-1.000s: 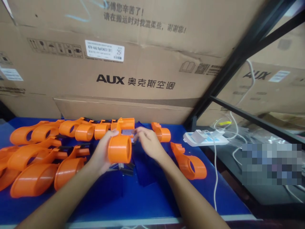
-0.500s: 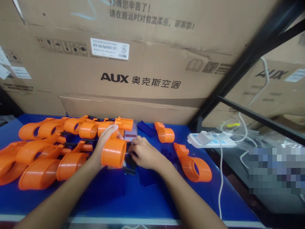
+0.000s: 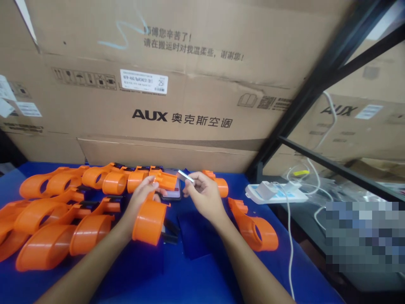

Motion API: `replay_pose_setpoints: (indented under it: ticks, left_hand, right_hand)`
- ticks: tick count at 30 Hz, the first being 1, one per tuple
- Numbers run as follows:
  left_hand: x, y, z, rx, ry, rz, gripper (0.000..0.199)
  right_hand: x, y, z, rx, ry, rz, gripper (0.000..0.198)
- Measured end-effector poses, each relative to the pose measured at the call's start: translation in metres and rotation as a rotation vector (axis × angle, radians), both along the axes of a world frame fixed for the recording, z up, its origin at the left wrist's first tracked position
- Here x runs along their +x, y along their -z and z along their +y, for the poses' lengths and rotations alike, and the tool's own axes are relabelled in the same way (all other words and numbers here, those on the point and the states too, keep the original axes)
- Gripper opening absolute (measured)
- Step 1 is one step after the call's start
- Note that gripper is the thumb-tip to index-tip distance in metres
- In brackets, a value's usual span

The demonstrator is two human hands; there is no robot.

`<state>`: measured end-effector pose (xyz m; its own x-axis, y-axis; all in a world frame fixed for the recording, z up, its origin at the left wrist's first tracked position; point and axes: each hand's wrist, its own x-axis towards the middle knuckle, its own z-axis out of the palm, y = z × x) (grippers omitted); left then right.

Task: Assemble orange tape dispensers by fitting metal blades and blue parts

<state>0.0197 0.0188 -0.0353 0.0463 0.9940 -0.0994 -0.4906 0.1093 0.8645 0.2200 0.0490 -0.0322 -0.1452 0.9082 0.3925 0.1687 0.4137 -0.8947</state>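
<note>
My left hand point(image 3: 141, 198) is closed around an orange plastic part point(image 3: 149, 223), which has a wide round loop at its lower end and a ribbed block at its upper end. Between the fingertips of my right hand point(image 3: 204, 195) is a small flat silvery strip point(image 3: 185, 176), tilted toward the block and apart from it. A phone point(image 3: 173, 193) lies behind the two hands, partly covered by them. Dark flat pieces point(image 3: 171, 231) rest on the table below the gap between my hands.
Several similar orange parts point(image 3: 47, 249), some with dark blue ends, lie in rows at left. Another orange part point(image 3: 256, 230) is at right on the blue table point(image 3: 196, 278). A white power strip point(image 3: 275, 192) with cables stands beside the black rack frame point(image 3: 284, 122). Large cartons point(image 3: 190, 97) rise behind.
My right hand has lifted from the table with the silvery strip in its fingers, and it now shows beside the orange block. My left hand keeps its hold on the orange part.
</note>
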Motion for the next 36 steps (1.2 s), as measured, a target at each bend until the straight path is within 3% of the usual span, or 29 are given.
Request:
replay_pose_setpoints:
  ticks: [5, 18, 26, 36]
  left_hand:
    - [0.001, 0.005, -0.007, -0.014, -0.049, 0.106, 0.040]
    - [0.007, -0.004, -0.010, 0.022, -0.087, 0.153, 0.046]
    - [0.012, -0.013, -0.015, 0.052, -0.051, 0.084, 0.044]
    - [0.011, -0.002, -0.012, 0.081, 0.039, 0.119, 0.039]
  right_hand:
    - [0.003, -0.004, 0.003, -0.037, -0.039, 0.087, 0.025]
    - [0.006, -0.004, 0.006, -0.069, -0.018, 0.006, 0.021]
    - [0.008, -0.004, 0.007, -0.018, -0.058, -0.079, 0.023]
    - [0.018, -0.010, 0.009, 0.042, -0.069, -0.164, 0.022]
